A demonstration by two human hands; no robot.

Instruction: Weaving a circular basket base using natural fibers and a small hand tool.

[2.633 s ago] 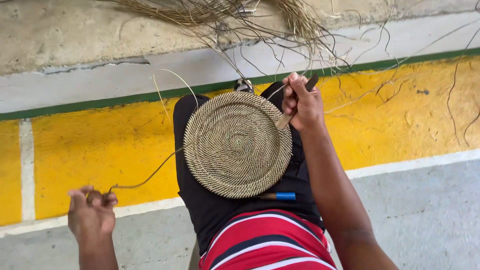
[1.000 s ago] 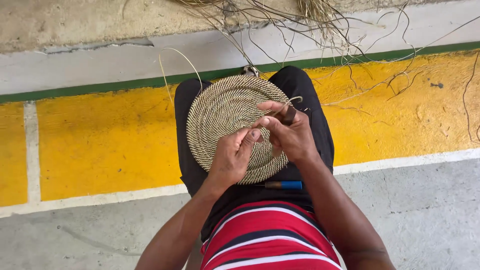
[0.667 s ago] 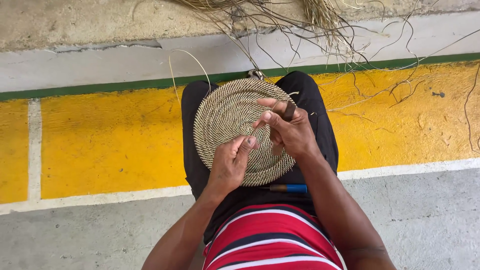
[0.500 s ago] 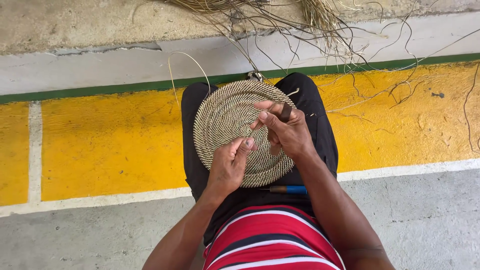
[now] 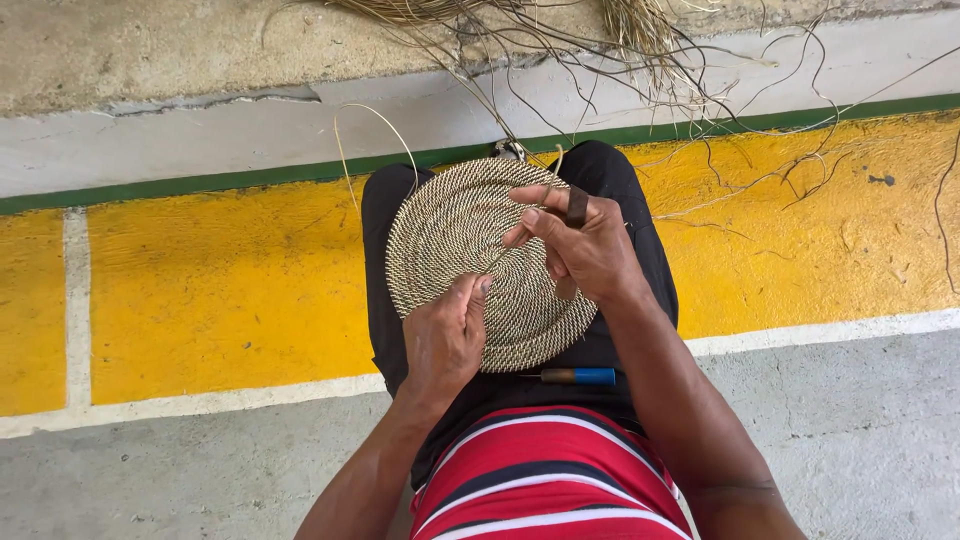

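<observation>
Head view, looking down at a seated person's lap. A round coiled woven mat (image 5: 470, 250), banded in pale and dark fibre, lies flat on the lap at the centre of the frame, resting on black trousers (image 5: 620, 190). The left hand (image 5: 445, 340) sits at the mat's lower edge, just below centre; its fingers are curled narrow, thumb and forefinger pinched on a thin strand (image 5: 497, 262) that runs up and to the right across the mat. The right hand (image 5: 580, 245) lies over the right part of the mat, fingers bent and close together, gripping a dark slender tool (image 5: 577, 205) whose top shows above the knuckles; whether it also holds the strand cannot be told. A pale loose fibre (image 5: 375, 125) arcs upward from the mat's upper left edge. A small tool with a blue and orange handle (image 5: 580, 376) lies on the lap just below the mat, apart from both hands. A red, white and dark striped shirt (image 5: 550, 485) fills the lower centre. Behind the knees, across the middle of the frame, runs a yellow painted band (image 5: 200, 290) edged with white and green lines, on a grey concrete floor (image 5: 150, 475). A heap of dry grass fibres (image 5: 620, 40) spreads along the top edge, right of centre.
</observation>
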